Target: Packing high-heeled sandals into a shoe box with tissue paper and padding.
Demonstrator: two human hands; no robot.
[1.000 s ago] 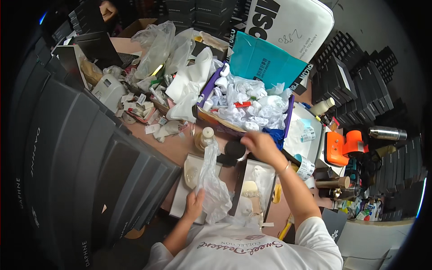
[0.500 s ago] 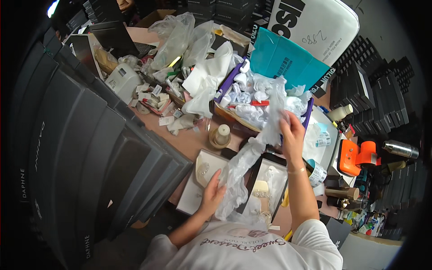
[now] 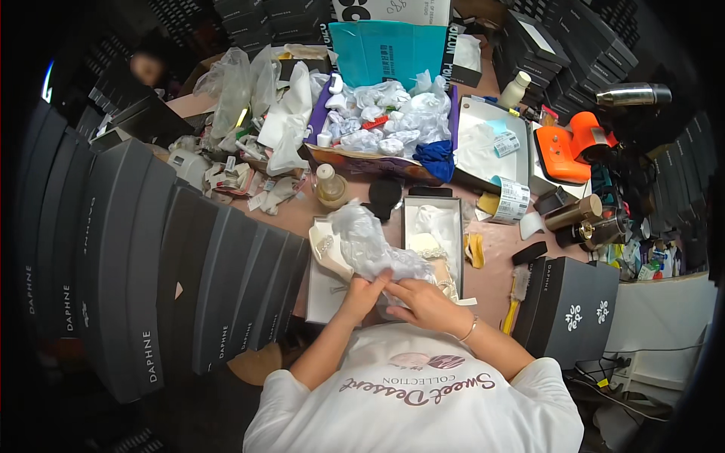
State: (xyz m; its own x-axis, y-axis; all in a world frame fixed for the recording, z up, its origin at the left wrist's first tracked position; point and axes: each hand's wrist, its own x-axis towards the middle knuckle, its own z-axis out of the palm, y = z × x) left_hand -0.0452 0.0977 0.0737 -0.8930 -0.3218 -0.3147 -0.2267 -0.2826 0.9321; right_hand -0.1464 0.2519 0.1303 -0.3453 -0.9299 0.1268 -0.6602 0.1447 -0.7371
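Close in front of my chest, my left hand (image 3: 365, 296) and my right hand (image 3: 429, 303) meet at the fingertips. Both are closed on the near end of a crumpled, translucent white wrapping sheet (image 3: 370, 238), which bunches up beyond them. Under its left side lies a cream shoe (image 3: 328, 251) with a beaded strap, in a white-lined box part (image 3: 323, 306). To the right, a second beaded cream shoe (image 3: 427, 248) rests in an open shoe box (image 3: 455, 226) with white paper. The sheet covers part of this shoe, and some of my fingers are hidden.
A purple-edged carton (image 3: 321, 113) of crumpled white wrapping stands beyond the shoes. Stacked dark shoe boxes (image 3: 151, 264) crowd the left. On the right are a closed shoe box (image 3: 574, 309), a yellow-handled brush (image 3: 513, 302), label rolls (image 3: 512, 198) and an orange tape dispenser (image 3: 563, 155).
My right hand has come down from near the carton to beside my left. The sheet, stretched long between them before, is now bunched low over the shoes. The view has turned.
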